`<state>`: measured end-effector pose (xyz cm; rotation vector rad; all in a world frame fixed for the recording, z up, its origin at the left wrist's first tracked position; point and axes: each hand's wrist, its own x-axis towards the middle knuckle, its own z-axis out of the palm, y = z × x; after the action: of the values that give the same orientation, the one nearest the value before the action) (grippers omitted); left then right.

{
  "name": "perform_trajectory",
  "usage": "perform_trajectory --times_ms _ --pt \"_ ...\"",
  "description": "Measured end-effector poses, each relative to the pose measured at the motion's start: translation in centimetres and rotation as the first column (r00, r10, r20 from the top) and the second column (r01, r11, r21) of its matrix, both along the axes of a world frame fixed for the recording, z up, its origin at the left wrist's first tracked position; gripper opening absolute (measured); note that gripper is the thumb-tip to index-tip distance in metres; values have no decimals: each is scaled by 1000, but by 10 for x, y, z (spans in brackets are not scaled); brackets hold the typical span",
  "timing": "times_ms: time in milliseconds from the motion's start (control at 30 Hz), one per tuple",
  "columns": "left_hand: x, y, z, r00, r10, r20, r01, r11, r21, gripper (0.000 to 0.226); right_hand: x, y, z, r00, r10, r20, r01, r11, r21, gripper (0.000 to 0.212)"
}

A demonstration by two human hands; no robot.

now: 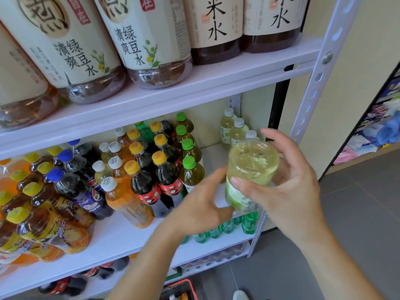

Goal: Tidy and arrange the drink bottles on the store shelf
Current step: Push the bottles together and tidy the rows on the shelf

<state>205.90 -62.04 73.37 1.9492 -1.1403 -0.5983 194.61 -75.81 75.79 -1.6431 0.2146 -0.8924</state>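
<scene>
Two bare forearms rose from the bottom edge, and both hands met around one pale green drink bottle [252, 163], held in the air before the right end of the middle shelf [121, 237]. It lay tilted, its clear base turned to the camera. The right hand [287, 182] gripped it near the base, fingers wrapped behind and thumb across the front. The left hand [201, 204] curled round its lower end and hid the cap and neck.

Big tea bottles [147, 40] on the upper shelf [194, 83] were cut off at the top edge, so only their labels and bases showed. Blurred bottles on the shelf below could not be made out, nor the contents of a red basket [184, 289] at the bottom edge.

Bare white board ran along the middle shelf's front edge and in its right part, between the green-capped bottles [192, 169] and the perforated post [324, 61]. Three white-capped pale bottles [237, 132] stood in the back right corner. Toward the left stood rows of yellow-capped dark bottles [142, 182], orange tea bottles [127, 204] and Pepsi bottles [86, 187], packed close.
</scene>
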Motion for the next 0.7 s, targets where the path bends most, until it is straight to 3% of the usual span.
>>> perform_trajectory --times_ms 100,167,267,367,433,567,700 --pt "-18 -14 -12 961 32 -276 -44 998 -37 77 3 3 -3 1000 -11 -14 11 1000 -13 83" --pt "-20 -17 -16 925 78 -373 -118 989 -85 80 3 1 -5 1000 -5 -7 5 1000 25 81" --pt "-9 -10 -8 923 111 -368 -170 977 -131 85 2 -10 -7 999 -28 41 19 982 189 70" --pt "7 1 9 922 164 -351 -221 967 -128 83 -1 -26 -12 997 -70 -29 76 950 304 48" --pt "17 5 22 897 211 -388 -286 947 -145 75 -1 -32 -21 996 -8 -84 41 917 397 31" --pt "29 10 34 868 335 -366 -428 879 -212 61 -1 -30 -46 979 114 -172 26 759 651 42" --pt "27 3 39 911 294 -289 -360 908 -212 60 11 -28 -71 960 221 -174 39 509 860 34"
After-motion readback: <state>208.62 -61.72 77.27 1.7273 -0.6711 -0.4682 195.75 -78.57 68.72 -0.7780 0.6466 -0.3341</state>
